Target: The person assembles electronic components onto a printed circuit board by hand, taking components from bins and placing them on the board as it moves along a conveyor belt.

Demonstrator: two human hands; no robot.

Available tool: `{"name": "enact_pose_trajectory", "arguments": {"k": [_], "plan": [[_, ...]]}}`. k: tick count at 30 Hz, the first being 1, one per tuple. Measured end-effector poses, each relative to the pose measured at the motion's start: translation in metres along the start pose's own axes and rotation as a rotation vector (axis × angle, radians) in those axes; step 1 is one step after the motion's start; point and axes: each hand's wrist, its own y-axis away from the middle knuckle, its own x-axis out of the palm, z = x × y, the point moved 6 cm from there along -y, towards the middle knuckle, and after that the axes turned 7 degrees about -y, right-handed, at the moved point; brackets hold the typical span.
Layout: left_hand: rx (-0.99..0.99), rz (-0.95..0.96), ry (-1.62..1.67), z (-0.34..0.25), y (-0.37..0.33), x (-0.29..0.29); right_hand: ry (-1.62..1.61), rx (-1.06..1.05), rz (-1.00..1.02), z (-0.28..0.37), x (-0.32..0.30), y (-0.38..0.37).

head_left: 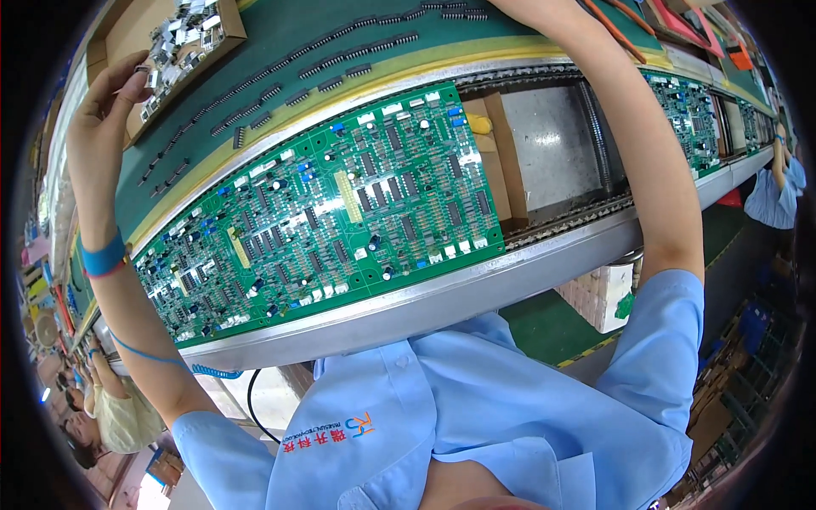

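With fingertips of the left hand [119, 85] pinching a small metal part at the cardboard box [127, 34], ten o'clock of the green circuit board [340, 204], lift just one cleanly; the right hand's fingers lie out of view.

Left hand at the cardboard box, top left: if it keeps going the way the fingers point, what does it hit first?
Probably the small metal parts in the cardboard box. The left hand has its fingers at the edge of that pile, apparently touching one piece already; depth is unclear.

There is 1 view, from a camera on the person's head. It looks steeply down over the blue shirt [476, 408] at the green circuit board [331, 212] close below. Straight edges bend near the round, dark rim.
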Motion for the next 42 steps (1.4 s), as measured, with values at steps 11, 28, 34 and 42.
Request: {"name": "enact_pose_trajectory", "arguments": {"k": [11, 28, 34, 42], "plan": [[0.111, 0.208, 0.070, -0.129, 0.058, 0.075, -0.607, -0.399, -0.036, 0.048, -0.017, 0.056], [0.209, 0.274, -0.172, -0.136, 0.080, 0.070, -0.260, -0.343, 0.002, 0.074, 0.008, 0.128], [0.116, 0.319, -0.179, -0.135, 0.083, 0.069, -0.364, -0.291, 0.039, 0.073, 0.007, 0.126], [0.189, 0.318, -0.018, -0.121, 0.086, 0.075, -0.145, -0.447, 0.018, 0.079, 0.005, 0.131]]}}
